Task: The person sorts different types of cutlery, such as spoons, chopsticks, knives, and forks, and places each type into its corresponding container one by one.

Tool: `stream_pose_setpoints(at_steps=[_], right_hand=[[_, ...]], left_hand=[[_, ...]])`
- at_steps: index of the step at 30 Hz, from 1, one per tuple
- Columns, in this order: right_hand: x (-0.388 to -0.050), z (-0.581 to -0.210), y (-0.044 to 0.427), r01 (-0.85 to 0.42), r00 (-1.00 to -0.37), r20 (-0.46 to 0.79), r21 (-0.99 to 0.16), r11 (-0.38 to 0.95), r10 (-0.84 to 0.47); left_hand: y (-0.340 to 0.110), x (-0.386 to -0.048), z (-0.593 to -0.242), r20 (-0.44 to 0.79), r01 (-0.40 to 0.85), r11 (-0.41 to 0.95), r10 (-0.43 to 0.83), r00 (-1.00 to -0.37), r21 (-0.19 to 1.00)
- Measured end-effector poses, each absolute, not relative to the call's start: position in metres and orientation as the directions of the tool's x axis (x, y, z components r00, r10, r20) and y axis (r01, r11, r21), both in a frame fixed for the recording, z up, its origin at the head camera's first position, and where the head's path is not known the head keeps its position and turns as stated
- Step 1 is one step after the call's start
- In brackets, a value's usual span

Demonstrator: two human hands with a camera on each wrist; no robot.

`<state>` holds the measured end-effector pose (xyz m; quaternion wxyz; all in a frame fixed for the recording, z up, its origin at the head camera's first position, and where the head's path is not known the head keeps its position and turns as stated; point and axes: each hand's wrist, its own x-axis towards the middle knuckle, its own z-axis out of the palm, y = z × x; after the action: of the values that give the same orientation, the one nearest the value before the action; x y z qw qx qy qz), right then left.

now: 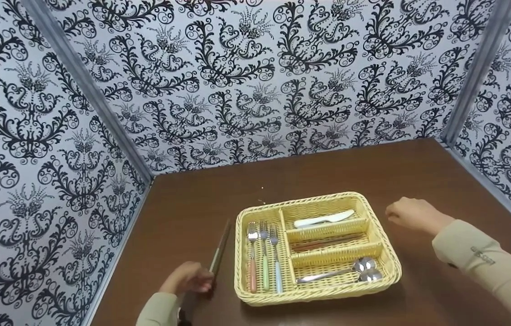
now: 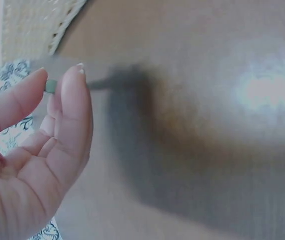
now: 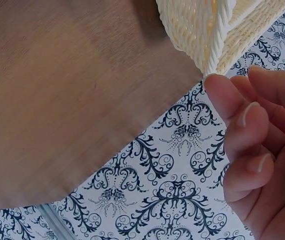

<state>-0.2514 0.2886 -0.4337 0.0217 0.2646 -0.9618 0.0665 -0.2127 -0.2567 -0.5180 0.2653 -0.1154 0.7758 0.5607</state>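
Observation:
Between thumb and fingertips, my left hand point(image 1: 190, 277) pinches a chopstick point(image 1: 217, 256), slim and dark with a pale green section. In the left wrist view only the chopstick's green end point(image 2: 50, 86) shows clearly at the fingertips; whether a second one lies alongside cannot be made out. To the right of this hand stands a pale yellow wicker basket point(image 1: 319, 296) with compartments. My right hand point(image 1: 414, 214) hovers off the basket's right side, fingers loosely bent with nothing in them. The right wrist view shows the basket wall point(image 3: 185, 30) beyond those fingertips point(image 3: 220, 92).
Inside the basket, forks point(image 1: 264, 260) fill the left compartment. White knives point(image 1: 323, 219) lie in the far right one, brown chopsticks point(image 1: 325, 243) in the middle and spoons point(image 1: 364, 269) nearest. Patterned walls point(image 1: 246, 81) enclose the brown table point(image 1: 183, 203). Small specks lie behind the basket.

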Motion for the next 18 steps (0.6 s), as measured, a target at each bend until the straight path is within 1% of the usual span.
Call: stream_pose_setpoints(at_steps=[5, 8, 10, 12, 15, 17, 18], right_hand=[[-0.249, -0.427, 0.277, -0.541, -0.840, 0.131, -0.115, 0.833, -0.527], [-0.246, -0.421, 0.262, -0.576, -0.809, 0.209, -0.096, 0.812, -0.549], [-0.243, -0.418, 0.251, -0.610, -0.768, 0.293, -0.064, 0.790, -0.569], [-0.242, -0.415, 0.239, -0.667, -0.681, 0.411, -0.004, 0.745, -0.606], [-0.242, -0.412, 0.220, -0.748, -0.484, 0.580, 0.115, 0.654, -0.656], [-0.243, -0.409, 0.205, -0.786, -0.354, 0.651, 0.182, 0.590, -0.672], [-0.243, -0.407, 0.197, -0.800, -0.307, 0.669, 0.203, 0.564, -0.677]], left_hand=[[-0.265, -0.215, -0.497, -0.495, -0.460, 0.222, 0.137, -0.858, 0.859], [-0.264, -0.218, -0.476, -0.451, -0.420, 0.191, 0.163, -0.878, 0.887], [-0.259, -0.220, -0.461, -0.417, -0.384, 0.190, 0.182, -0.891, 0.904], [-0.249, -0.222, -0.446, -0.388, -0.354, 0.183, 0.205, -0.899, 0.917], [-0.226, -0.221, -0.426, -0.358, -0.324, 0.163, 0.268, -0.894, 0.932], [-0.207, -0.218, -0.415, -0.355, -0.324, 0.149, 0.305, -0.884, 0.934], [-0.197, -0.217, -0.409, -0.360, -0.328, 0.149, 0.324, -0.875, 0.933]])
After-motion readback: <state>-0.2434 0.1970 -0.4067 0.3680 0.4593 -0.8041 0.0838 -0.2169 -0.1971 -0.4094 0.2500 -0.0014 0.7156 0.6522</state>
